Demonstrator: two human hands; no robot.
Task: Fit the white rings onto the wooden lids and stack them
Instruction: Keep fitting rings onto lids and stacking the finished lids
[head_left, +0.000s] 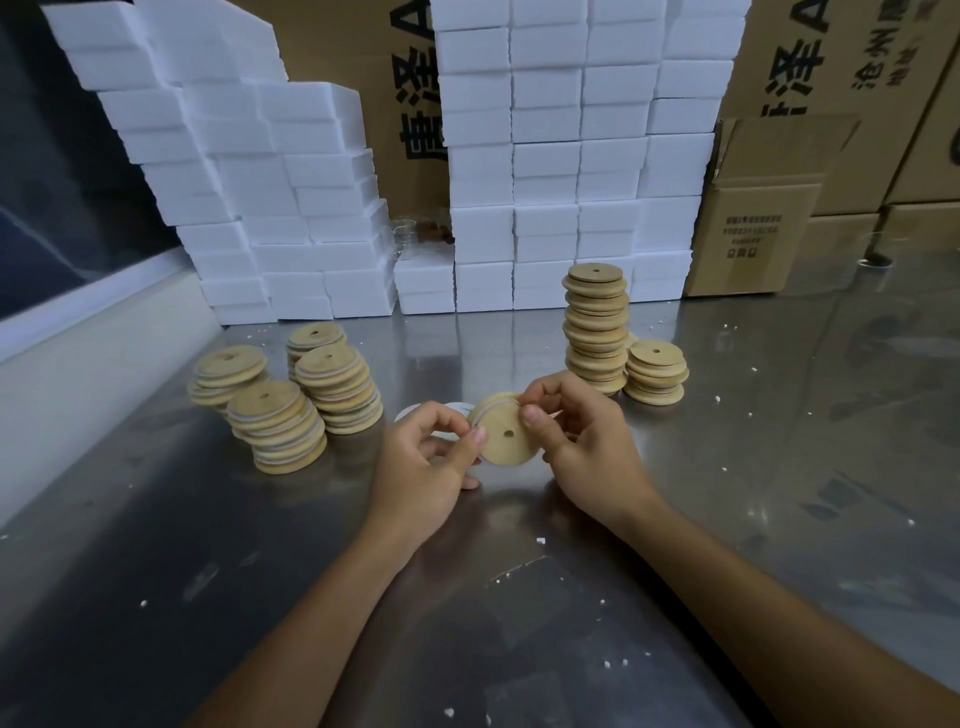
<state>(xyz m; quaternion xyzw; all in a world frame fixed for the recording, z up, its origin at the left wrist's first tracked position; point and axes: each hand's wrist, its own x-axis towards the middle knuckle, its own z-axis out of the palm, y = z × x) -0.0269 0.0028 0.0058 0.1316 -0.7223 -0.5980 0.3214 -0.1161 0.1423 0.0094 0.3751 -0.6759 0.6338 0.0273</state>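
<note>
Gripping one wooden lid between them, both hands hold it tilted above the steel table, its flat face with a small centre hole turned toward the camera. The right hand pinches the lid's upper right edge, thumb on the face and fingers curled behind the rim, where a thin white ring shows along the lid's top edge. The left hand closes its thumb and fingertips on the lid's left edge. Just behind the left hand, loose white rings lie flat on the table, partly hidden by the fingers; how many there are cannot be told. To the left stand four short stacks of lids with white rings, close together and leaning, some touching each other. To the right stand two stacks of bare wooden lids side by side: a tall one and a short one just beside it on its right, with the edge of a further lid peeking out between them. Behind everything, white foam blocks are piled in two high walls against the back, with a gap between them in which something clear and something brown sit, too small to make out. A small open cardboard box stands on the table at the right end of the foam, its contents out of sight, and larger printed cartons rise behind it. White crumbs are scattered over the tabletop.
</note>
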